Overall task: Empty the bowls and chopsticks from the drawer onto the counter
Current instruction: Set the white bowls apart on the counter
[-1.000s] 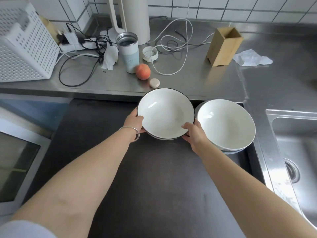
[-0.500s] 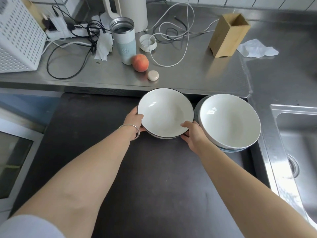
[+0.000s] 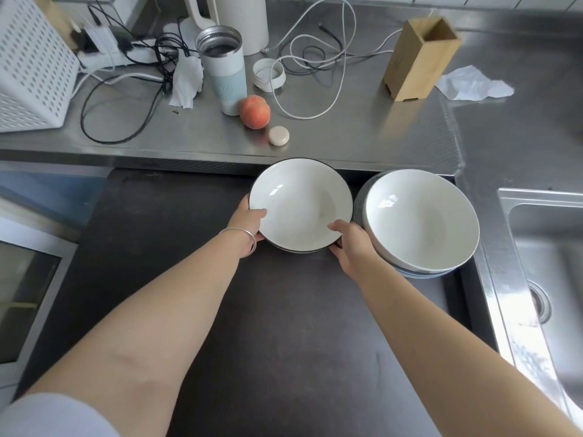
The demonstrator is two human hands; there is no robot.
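Unmoved, both hands point(image 3: 247, 223) point(image 3: 348, 244) still hold bowl point(image 3: 299, 203).

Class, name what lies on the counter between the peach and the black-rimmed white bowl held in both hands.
In the head view, only a small cream round pebble-like object lies between the peach and the black-rimmed white bowl.

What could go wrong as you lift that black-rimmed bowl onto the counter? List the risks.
1. The black-rimmed bowl seems to sit on another; the left hand and right hand grip only the rims, so the lower one might drag up or slip.
2. The white bowl stack sits right beside it; a sideways swing could knock it.
3. The peach and small round stone crowd the nearest counter edge.
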